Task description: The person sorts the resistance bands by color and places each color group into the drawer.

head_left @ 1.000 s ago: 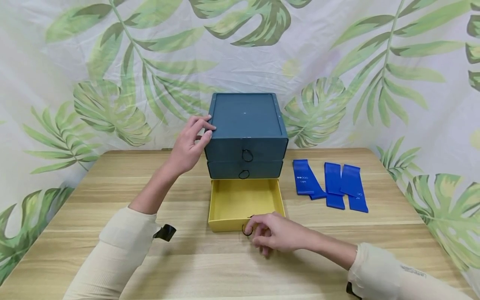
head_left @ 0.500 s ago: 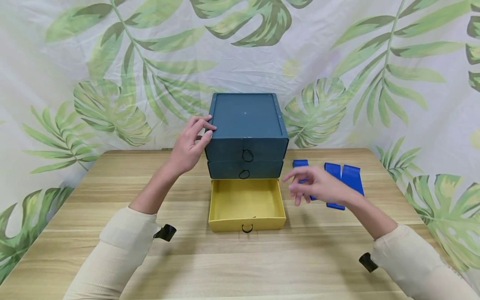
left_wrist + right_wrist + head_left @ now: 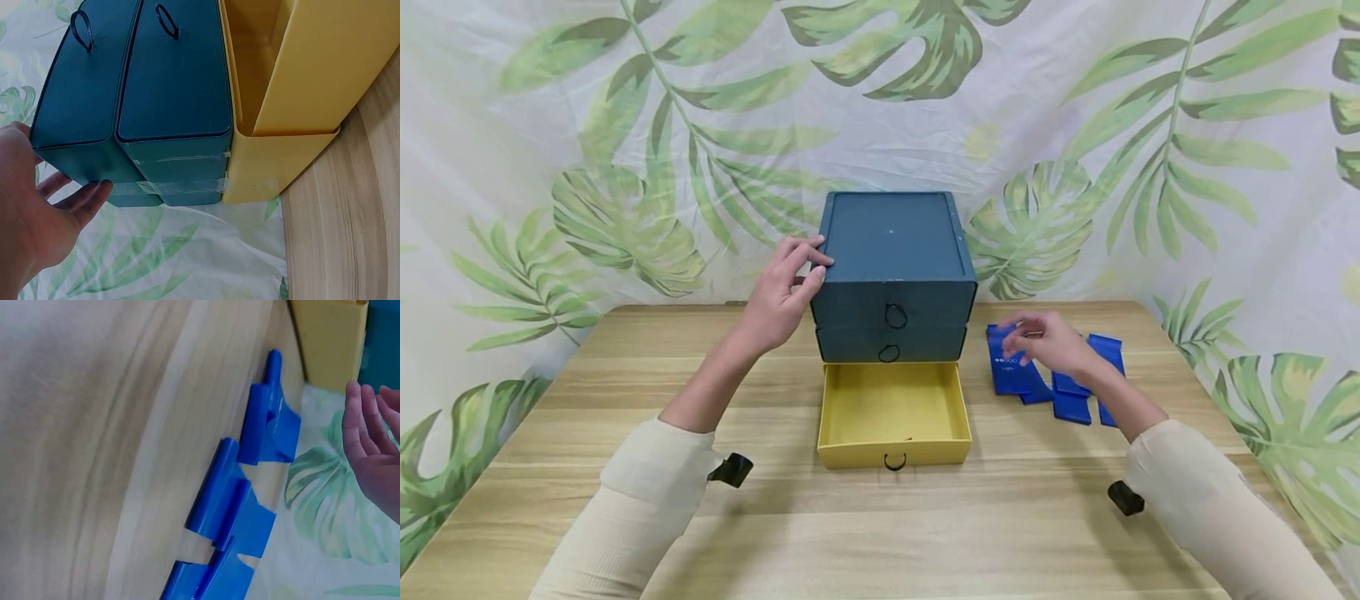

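Note:
A stack of drawers stands mid-table, its two upper teal drawers [image 3: 891,237] closed and the lowest yellow drawer [image 3: 850,456] pulled out with its inside bare. My left hand [image 3: 775,304] rests against the stack's upper left side, fingertips at the top edge; in the left wrist view the fingers of that hand [image 3: 37,219] lie along the teal side. My right hand [image 3: 1048,346] hovers over the blue resistance bands [image 3: 1011,379], fingers loosely bent and holding nothing. In the right wrist view the hand [image 3: 372,440] is apart from the folded bands [image 3: 215,487].
Black loop pulls hang on the drawer fronts, such as the yellow drawer's loop [image 3: 894,462]. The wooden table [image 3: 820,542] ends at a back edge before a leaf-patterned cloth [image 3: 895,142]. A black strap end [image 3: 732,470] sticks out from the left sleeve.
My right hand has left the yellow drawer's loop and moved right and away from me, to above the blue bands. The left hand stays at the stack.

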Available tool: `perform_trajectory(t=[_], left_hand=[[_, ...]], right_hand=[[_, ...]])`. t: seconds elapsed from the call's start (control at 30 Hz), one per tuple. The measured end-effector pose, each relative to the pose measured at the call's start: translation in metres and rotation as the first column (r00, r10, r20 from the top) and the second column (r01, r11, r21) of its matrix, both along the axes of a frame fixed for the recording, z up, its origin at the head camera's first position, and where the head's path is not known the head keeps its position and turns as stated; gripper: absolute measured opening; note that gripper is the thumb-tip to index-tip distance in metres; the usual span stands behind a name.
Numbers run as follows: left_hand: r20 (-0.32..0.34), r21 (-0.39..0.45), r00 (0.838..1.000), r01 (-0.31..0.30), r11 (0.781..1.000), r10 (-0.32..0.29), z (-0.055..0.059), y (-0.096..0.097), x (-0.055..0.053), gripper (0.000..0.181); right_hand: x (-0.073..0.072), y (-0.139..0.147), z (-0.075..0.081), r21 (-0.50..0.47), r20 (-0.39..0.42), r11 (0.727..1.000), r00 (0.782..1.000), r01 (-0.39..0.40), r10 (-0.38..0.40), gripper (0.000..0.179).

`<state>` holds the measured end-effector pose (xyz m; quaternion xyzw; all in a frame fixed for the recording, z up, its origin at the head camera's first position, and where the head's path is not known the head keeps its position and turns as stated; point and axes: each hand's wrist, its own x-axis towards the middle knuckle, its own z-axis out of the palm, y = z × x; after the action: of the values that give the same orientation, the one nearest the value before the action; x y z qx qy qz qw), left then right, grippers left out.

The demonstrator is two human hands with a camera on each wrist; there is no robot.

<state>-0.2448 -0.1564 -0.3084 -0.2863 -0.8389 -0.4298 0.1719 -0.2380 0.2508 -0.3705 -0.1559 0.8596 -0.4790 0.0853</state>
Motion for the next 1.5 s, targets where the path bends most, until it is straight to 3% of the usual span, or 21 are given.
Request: perform_trajectory(t=[0.2, 0.33, 0.47, 0.6, 0.83, 0.93, 1.07, 1.3, 1.5], left_hand=[[-0.008, -0.005, 1.000, -0.002, 1.000, 0.001, 0.000, 0.000, 0.000, 0.026], [-0.006, -0.008, 1.000, -0.003, 1.000, 0.003, 0.000, 0.000, 0.000, 0.027], [0.001, -0.006, 1.000, 0.000, 1.000, 0.000, 0.001, 0.001, 0.001, 0.027], [0.004, -0.005, 1.000, 0.004, 1.000, -0.004, 0.001, 0.001, 0.001, 0.026], [0.008, 0.003, 1.000, 0.008, 1.000, -0.008, 0.001, 0.001, 0.002, 0.026], [0.006, 0.006, 1.000, 0.009, 1.000, -0.010, 0.001, 0.001, 0.002, 0.025], [0.008, 0.006, 1.000, 0.016, 1.000, -0.016, 0.001, 0.003, 0.002, 0.026], [0.009, 0.007, 1.000, 0.011, 1.000, -0.012, 0.000, 0.001, 0.001, 0.026], [0.004, 0.008, 1.000, 0.007, 1.000, -0.007, 0.000, 0.000, 0.000, 0.026]], right_hand=[[-0.019, 0.003, -0.009, 0.036, -0.050, 0.997, 0.996, 0.074, -0.072, 0.033], [-0.033, 0.006, -0.021, 0.128, -0.111, 0.983, 0.987, 0.130, -0.117, 0.034], [-0.048, 0.010, -0.036, 0.222, -0.167, 0.966, 0.981, 0.134, -0.098, 0.038], [-0.058, 0.009, -0.049, 0.268, -0.147, 0.956, 0.986, 0.120, -0.082, 0.042], [-0.064, 0.001, -0.052, 0.340, -0.151, 0.916, 0.974, 0.210, -0.167, 0.040], [-0.061, -0.003, -0.047, 0.369, -0.170, 0.904, 0.972, 0.216, -0.163, 0.035], [-0.052, -0.007, -0.033, 0.352, -0.207, 0.915, 0.970, 0.199, -0.131, 0.030], [-0.035, -0.013, 0.007, 0.258, -0.277, 0.945, 0.953, 0.199, -0.125, 0.026], [-0.011, -0.016, 0.045, 0.160, -0.267, 0.969, 0.953, 0.188, -0.141, 0.023]])
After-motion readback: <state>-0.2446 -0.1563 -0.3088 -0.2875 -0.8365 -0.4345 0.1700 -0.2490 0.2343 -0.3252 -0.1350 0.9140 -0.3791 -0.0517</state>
